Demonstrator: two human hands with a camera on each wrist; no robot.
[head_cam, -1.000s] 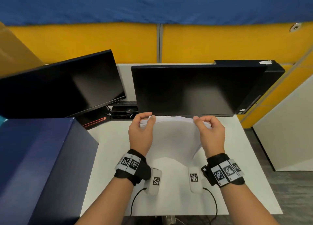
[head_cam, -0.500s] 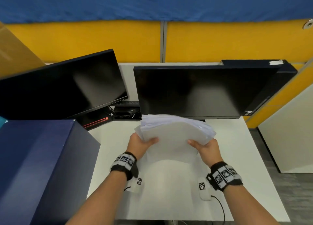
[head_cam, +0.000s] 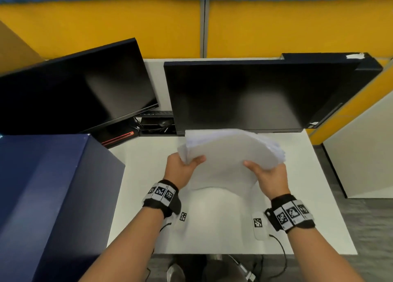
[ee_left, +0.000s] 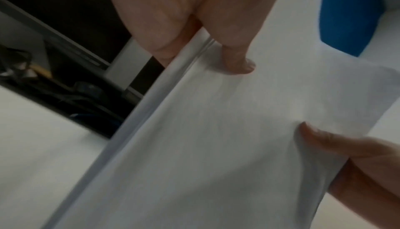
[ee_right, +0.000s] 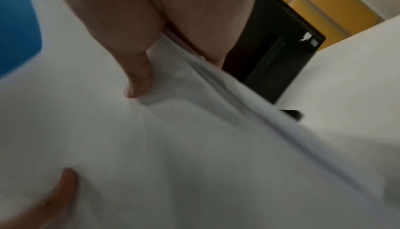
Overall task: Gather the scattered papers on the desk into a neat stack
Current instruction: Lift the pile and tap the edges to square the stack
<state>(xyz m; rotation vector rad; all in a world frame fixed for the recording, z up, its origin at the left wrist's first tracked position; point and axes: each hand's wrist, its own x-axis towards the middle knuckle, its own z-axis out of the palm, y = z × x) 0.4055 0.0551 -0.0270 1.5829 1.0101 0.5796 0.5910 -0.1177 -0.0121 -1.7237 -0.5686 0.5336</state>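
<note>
Left hand point(head_cam: 182, 169) and right hand point(head_cam: 270, 175) gripping a bowed stack of papers point(head_cam: 229, 154) by its sides — thumbs on top, fingers curled beneath, held above the desk point(head_cam: 144, 164)

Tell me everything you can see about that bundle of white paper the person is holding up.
The stack of papers is plain white sheets, no print visible, held above the white desk in front of the right-hand monitor. The left hand and right hand grip its two sides, thumbs on top, fingers beneath. The sheets bow downward toward the person. The far edges are fanned and uneven, so it is not yet squared.
</note>
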